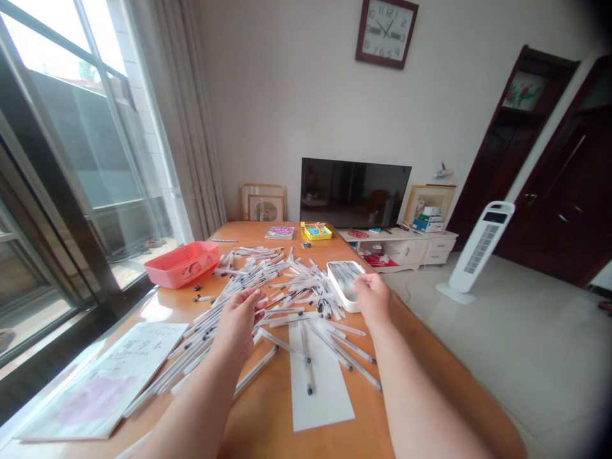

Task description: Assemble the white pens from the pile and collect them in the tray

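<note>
A big heap of white pens with black tips covers the middle of the orange wooden table. My left hand hovers over the near side of the heap, fingers curled and slightly apart, with nothing clearly in them. My right hand is pinched at the near edge of a white tray that holds several pens; whatever the fingers hold is too small to make out. A few pens lie on a white paper strip between my forearms.
A red plastic basket stands at the left near the window. A printed sheet lies at the near left. A small book and a yellow box sit at the far end. Beyond are a TV and a white tower fan.
</note>
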A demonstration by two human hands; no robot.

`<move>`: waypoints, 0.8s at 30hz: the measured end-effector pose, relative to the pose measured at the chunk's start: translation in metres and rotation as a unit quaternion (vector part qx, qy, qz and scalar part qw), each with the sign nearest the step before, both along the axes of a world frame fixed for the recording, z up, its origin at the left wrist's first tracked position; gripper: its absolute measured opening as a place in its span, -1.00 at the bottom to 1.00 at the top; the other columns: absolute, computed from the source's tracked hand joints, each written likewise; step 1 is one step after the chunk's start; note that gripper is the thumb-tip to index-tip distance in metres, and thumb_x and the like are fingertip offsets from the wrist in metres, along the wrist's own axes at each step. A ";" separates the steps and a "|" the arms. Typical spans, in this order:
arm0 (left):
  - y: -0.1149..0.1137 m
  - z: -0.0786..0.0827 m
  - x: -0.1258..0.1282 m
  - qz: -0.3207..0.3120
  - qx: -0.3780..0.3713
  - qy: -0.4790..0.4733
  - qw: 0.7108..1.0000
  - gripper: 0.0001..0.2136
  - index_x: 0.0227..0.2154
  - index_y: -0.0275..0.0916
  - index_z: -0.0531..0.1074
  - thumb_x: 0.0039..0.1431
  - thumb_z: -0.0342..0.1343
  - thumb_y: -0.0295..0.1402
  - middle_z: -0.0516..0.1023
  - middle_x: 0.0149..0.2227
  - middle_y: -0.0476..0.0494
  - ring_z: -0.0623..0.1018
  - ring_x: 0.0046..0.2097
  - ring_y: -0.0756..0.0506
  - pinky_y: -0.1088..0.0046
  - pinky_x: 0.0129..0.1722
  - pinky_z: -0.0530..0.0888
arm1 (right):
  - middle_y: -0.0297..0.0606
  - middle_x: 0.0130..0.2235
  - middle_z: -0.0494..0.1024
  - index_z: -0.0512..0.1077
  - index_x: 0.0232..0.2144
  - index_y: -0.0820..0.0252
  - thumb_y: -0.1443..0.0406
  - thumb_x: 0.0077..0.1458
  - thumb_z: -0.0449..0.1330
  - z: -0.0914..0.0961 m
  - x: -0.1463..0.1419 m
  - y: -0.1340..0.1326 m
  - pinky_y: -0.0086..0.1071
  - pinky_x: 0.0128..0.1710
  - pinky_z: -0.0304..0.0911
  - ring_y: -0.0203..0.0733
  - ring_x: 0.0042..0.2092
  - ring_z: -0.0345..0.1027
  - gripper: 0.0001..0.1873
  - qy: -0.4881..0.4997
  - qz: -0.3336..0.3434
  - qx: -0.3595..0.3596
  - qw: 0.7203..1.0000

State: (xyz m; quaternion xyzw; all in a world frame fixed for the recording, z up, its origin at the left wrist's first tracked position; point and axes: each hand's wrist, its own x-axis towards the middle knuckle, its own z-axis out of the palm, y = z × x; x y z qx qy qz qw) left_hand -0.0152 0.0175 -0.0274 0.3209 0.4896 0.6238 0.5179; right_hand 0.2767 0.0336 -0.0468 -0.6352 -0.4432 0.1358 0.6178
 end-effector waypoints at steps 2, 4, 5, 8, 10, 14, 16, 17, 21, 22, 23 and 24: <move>0.000 0.000 -0.001 -0.004 0.002 0.002 1.000 -0.65 -0.21 -0.23 0.46 -0.05 0.35 -0.22 0.60 -0.20 -0.18 0.56 -0.29 0.00 0.50 -0.33 0.42 | -0.15 -0.32 0.63 0.53 -0.25 0.17 0.15 0.03 0.19 -0.003 0.004 0.002 -0.30 -0.32 0.32 -0.04 -0.28 0.49 -0.72 -0.047 -0.031 -0.019 0.998; -0.001 0.000 -0.001 -0.005 0.002 0.001 1.000 -0.64 -0.23 -0.24 0.46 -0.07 0.36 -0.21 0.60 -0.21 -0.18 0.56 -0.29 -0.01 0.49 -0.33 0.43 | -0.16 -0.30 0.64 0.55 -0.26 0.15 0.17 0.05 0.17 -0.004 0.004 0.004 -0.31 -0.29 0.29 -0.04 -0.25 0.48 -0.74 -0.091 -0.050 -0.045 0.994; -0.001 0.000 -0.001 -0.005 0.003 0.001 1.000 -0.65 -0.24 -0.24 0.46 -0.07 0.36 -0.21 0.60 -0.21 -0.18 0.56 -0.30 -0.01 0.49 -0.33 0.42 | -0.18 -0.28 0.64 0.56 -0.26 0.13 0.18 0.06 0.16 -0.005 0.004 0.005 -0.32 -0.28 0.28 -0.06 -0.25 0.47 -0.75 -0.115 -0.057 -0.063 0.990; -0.002 0.002 0.000 -0.007 0.005 0.006 1.000 -0.66 -0.24 -0.25 0.45 -0.06 0.35 -0.21 0.60 -0.22 -0.18 0.55 -0.31 0.00 0.50 -0.33 0.41 | -0.23 -0.25 0.64 0.57 -0.22 0.06 0.20 0.10 0.15 -0.005 0.001 0.006 -0.34 -0.28 0.22 -0.10 -0.24 0.44 -0.76 -0.175 -0.074 -0.117 0.975; -0.002 0.002 0.001 -0.011 0.006 0.013 1.000 -0.65 -0.23 -0.25 0.45 -0.05 0.34 -0.21 0.60 -0.22 -0.18 0.54 -0.31 0.00 0.50 -0.33 0.41 | -0.23 -0.24 0.63 0.58 -0.21 0.02 0.20 0.11 0.15 -0.005 -0.001 0.006 -0.33 -0.26 0.19 -0.07 -0.18 0.41 -0.76 -0.218 -0.080 -0.134 0.964; -0.002 0.001 0.001 -0.016 0.005 0.019 1.000 -0.66 -0.23 -0.25 0.45 -0.04 0.34 -0.22 0.60 -0.21 -0.19 0.54 -0.29 0.00 0.50 -0.32 0.40 | -0.19 -0.27 0.64 0.61 -0.16 -0.02 0.23 0.13 0.15 -0.005 -0.004 0.005 -0.27 -0.17 0.17 0.02 -0.08 0.32 -0.72 -0.289 -0.073 -0.149 0.943; -0.002 0.000 0.000 -0.015 0.006 0.017 1.000 -0.67 -0.24 -0.25 0.45 -0.03 0.34 -0.21 0.60 -0.21 -0.19 0.54 -0.29 0.00 0.50 -0.31 0.40 | -0.18 -0.26 0.64 0.62 -0.14 -0.02 0.26 0.13 0.13 -0.005 -0.004 0.005 -0.26 -0.15 0.16 0.02 -0.08 0.31 -0.69 -0.299 -0.067 -0.153 0.939; -0.002 0.000 0.000 -0.014 0.007 0.017 1.000 -0.68 -0.25 -0.25 0.45 -0.04 0.34 -0.22 0.59 -0.22 -0.18 0.54 -0.29 0.00 0.50 -0.31 0.40 | -0.18 -0.23 0.65 0.62 -0.14 -0.02 0.28 0.12 0.12 -0.005 -0.003 0.004 -0.26 -0.14 0.16 0.01 -0.08 0.31 -0.67 -0.300 -0.067 -0.151 0.939; -0.003 0.002 -0.001 -0.011 0.008 0.015 1.000 -0.71 -0.29 -0.25 0.46 -0.06 0.34 -0.24 0.59 -0.28 -0.13 0.53 -0.32 0.01 0.51 -0.32 0.39 | -0.22 -0.13 0.64 0.62 -0.15 0.03 0.30 0.13 0.08 -0.002 0.000 0.001 -0.24 -0.10 0.16 0.02 -0.08 0.31 -0.66 -0.296 -0.080 -0.128 0.943; -0.004 0.003 -0.001 -0.009 0.007 0.013 1.000 -0.71 -0.30 -0.25 0.46 -0.06 0.34 -0.24 0.59 -0.28 -0.13 0.53 -0.33 0.02 0.51 -0.33 0.39 | -0.23 -0.12 0.64 0.62 -0.15 0.03 0.30 0.13 0.08 -0.001 -0.001 -0.001 -0.24 -0.10 0.16 0.02 -0.08 0.30 -0.65 -0.293 -0.081 -0.125 0.945; -0.004 0.004 0.000 -0.008 0.005 0.010 1.000 -0.71 -0.31 -0.25 0.46 -0.07 0.35 -0.23 0.59 -0.29 -0.13 0.53 -0.34 0.02 0.51 -0.33 0.39 | -0.24 -0.12 0.64 0.62 -0.15 0.04 0.30 0.12 0.08 0.001 -0.001 -0.003 -0.24 -0.10 0.16 0.02 -0.07 0.30 -0.65 -0.289 -0.081 -0.122 0.946; -0.004 0.005 0.000 -0.008 0.005 0.008 1.000 -0.70 -0.31 -0.25 0.46 -0.08 0.35 -0.23 0.59 -0.29 -0.13 0.53 -0.34 0.01 0.50 -0.33 0.39 | -0.24 -0.11 0.64 0.61 -0.14 0.04 0.31 0.12 0.08 0.003 -0.003 -0.004 -0.25 -0.11 0.16 0.02 -0.07 0.30 -0.65 -0.285 -0.080 -0.119 0.948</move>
